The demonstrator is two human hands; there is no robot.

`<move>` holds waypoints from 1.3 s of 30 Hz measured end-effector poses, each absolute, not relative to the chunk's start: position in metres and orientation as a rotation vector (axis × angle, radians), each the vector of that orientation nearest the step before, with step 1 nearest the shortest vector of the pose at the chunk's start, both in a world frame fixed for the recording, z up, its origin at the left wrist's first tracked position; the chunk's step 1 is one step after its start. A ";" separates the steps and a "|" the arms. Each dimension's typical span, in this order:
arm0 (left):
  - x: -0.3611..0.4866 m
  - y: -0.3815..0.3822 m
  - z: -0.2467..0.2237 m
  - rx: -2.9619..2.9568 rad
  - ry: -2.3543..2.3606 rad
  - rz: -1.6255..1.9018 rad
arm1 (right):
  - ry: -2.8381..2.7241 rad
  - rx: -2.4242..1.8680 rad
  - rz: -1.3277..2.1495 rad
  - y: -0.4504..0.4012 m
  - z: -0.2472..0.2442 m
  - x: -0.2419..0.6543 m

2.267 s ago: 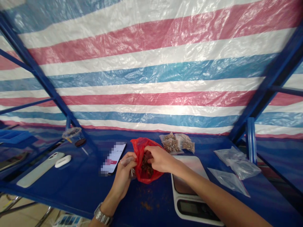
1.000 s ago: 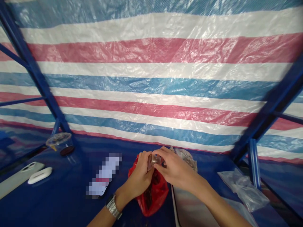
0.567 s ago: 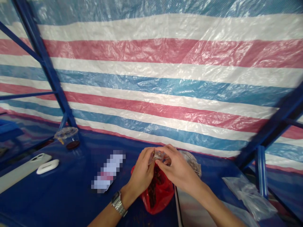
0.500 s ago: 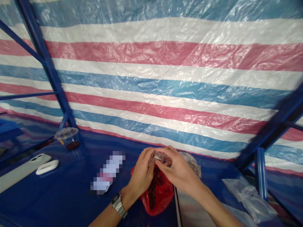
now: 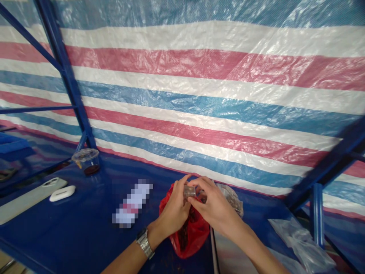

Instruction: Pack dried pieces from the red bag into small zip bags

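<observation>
My left hand (image 5: 176,207) and my right hand (image 5: 211,198) meet over a red plastic bag (image 5: 196,239). Between their fingertips is a small clear container (image 5: 189,191), gripped from both sides; its exact kind and contents are too small to make out. The red bag lies open below, with dark brown pieces (image 5: 184,236) inside, partly covered by my left hand. A metal-banded watch (image 5: 145,243) is on my left wrist. Behind my right hand sits a clear bag (image 5: 231,198) with greyish-brown contents.
On the blue table (image 5: 94,213) lie a blurred-out phone (image 5: 132,205), a pale phone (image 5: 31,201), a white earbud case (image 5: 62,193) and a clear bowl (image 5: 87,161) with dark liquid. Clear plastic bags (image 5: 305,243) lie right. A striped tarp (image 5: 199,87) and blue frame bars (image 5: 327,171) stand behind.
The view has shifted slightly, so the things on the left appear farther right. The small container has turned a little between my fingers. Both hands keep their grip over the red bag.
</observation>
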State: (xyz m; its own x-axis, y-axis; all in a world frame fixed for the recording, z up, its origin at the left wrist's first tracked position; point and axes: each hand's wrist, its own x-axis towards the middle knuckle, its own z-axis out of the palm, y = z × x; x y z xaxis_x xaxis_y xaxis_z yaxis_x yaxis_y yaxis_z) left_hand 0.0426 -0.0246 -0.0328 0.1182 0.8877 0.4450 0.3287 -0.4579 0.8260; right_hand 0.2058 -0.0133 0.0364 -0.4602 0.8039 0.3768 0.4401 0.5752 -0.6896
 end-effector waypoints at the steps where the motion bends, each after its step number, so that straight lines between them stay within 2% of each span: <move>1: 0.043 -0.025 -0.032 1.815 1.172 1.332 | -2.141 -0.986 0.647 -0.013 0.037 0.207; 15: 0.044 -0.024 -0.015 1.517 0.920 1.257 | -2.290 -0.900 0.547 -0.019 0.056 0.222; 24: 0.043 -0.023 -0.019 1.350 0.789 1.161 | -2.327 -0.911 0.749 -0.014 0.068 0.241; 34: 0.034 -0.028 -0.015 1.557 0.796 0.878 | -2.272 -1.057 0.627 -0.008 0.065 0.237; 39: 0.029 -0.027 -0.007 1.625 0.842 0.852 | -2.296 -1.076 0.703 -0.010 0.069 0.243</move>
